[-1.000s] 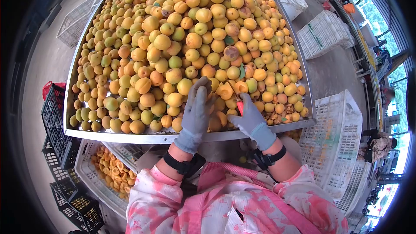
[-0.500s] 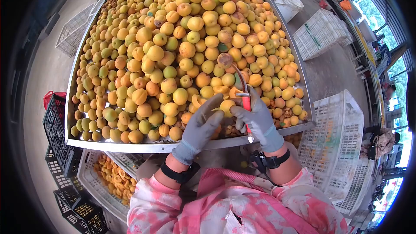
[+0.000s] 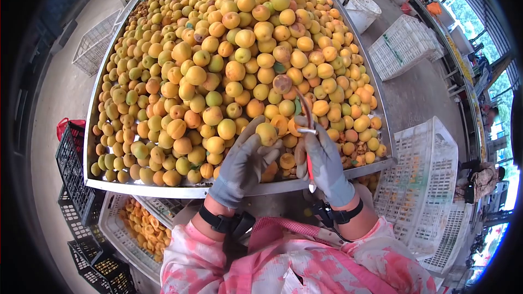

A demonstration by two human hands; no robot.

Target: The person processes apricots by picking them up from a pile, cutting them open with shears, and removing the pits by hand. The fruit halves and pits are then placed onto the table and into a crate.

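Note:
My left hand [image 3: 245, 158], in a grey glove, is at the front of a heap of apricots [image 3: 201, 76]. Between its fingers and thumb sits a yellow apricot [image 3: 266, 134]. My right hand [image 3: 323, 158], gloved too, is closed around a knife [image 3: 310, 170] with a red handle. Its thin curved blade points away from me over the fruit. Cut apricot halves, one [image 3: 279, 124] beyond the hands and another [image 3: 287, 160] between them, show their orange insides. The right palm is partly hidden.
A metal-rimmed table [image 3: 163, 189] bears the heap. Below left, a white crate [image 3: 111, 212] holds apricot halves, beside black crates [image 3: 73, 158]. White crates [image 3: 417, 169] stand at right, with a white bucket [image 3: 362, 11] farther back.
My hands have moved apart. The left has shifted slightly left and now has an apricot at its fingertips; the right still grips the knife, its blade turned slightly.

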